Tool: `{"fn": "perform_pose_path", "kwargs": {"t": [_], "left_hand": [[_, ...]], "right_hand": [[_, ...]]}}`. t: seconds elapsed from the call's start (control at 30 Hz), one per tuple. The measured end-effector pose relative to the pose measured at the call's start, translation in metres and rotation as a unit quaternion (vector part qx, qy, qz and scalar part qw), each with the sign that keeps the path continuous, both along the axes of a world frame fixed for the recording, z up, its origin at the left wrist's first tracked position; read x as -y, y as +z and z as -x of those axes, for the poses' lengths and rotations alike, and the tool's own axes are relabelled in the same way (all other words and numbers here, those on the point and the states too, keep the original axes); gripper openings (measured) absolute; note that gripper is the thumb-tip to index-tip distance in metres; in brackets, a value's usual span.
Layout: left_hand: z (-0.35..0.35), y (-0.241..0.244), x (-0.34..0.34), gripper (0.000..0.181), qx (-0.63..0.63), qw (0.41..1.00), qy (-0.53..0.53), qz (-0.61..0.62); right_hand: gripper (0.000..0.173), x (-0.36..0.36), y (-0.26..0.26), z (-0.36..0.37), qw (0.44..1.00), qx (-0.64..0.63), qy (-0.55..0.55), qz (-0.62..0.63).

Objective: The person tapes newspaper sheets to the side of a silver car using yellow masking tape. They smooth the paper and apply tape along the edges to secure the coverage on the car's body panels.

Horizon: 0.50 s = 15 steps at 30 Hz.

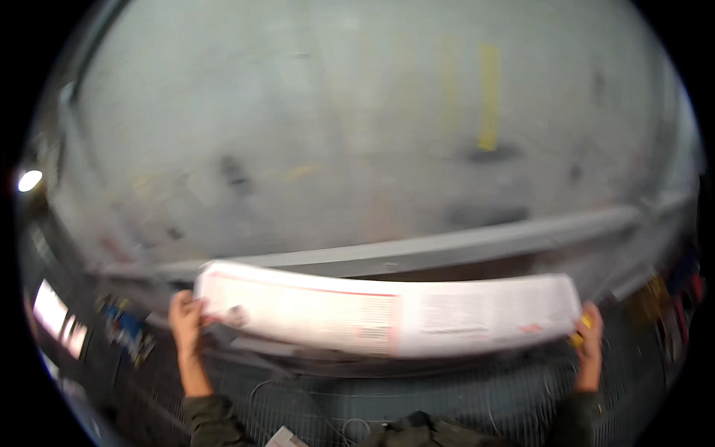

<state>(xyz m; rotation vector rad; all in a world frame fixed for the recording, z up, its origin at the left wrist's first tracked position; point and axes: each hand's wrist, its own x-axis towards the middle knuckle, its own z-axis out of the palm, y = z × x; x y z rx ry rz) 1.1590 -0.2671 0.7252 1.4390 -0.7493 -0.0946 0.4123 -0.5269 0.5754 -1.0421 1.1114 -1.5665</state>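
A long folded strip of printed paper [402, 313], probably newspaper, spans the space before me and sags slightly in the middle. Its left end is pinched by my left hand [187, 315]. At the opposite end, my right hand [589, 332] grips the paper together with a small yellow object [578, 335], too blurred to name. Dense text and red print cover the visible side. The paper hangs in front of a pale ledge [335, 257] and hides part of it.
Beyond the ledge stretches a large grey surface [363, 112] with dark smudges and a yellow strip [489, 95]. Thin pale cables or hoses [357, 427] lie on the ridged dark floor [268, 413]. Blurred blue and yellow items [127, 329] are at left; a white box-like object [285, 437] is below.
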Motion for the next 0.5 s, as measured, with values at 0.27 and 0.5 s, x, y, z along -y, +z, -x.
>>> {"fn": "perform_pose_path", "kwargs": {"t": [0.27,0.5], "left_hand": [[0.004,0.022,-0.034,0.017,-0.014,0.986,-0.164,-0.020],[0.020,0.038,-0.034,0.016,0.056,0.993,-0.100,-0.026]], "right_hand": [[0.040,0.033,-0.033,0.071,0.987,-0.100,0.121,0.026],[0.035,0.037,-0.015,0.074,0.970,-0.220,0.064,0.085]]}}
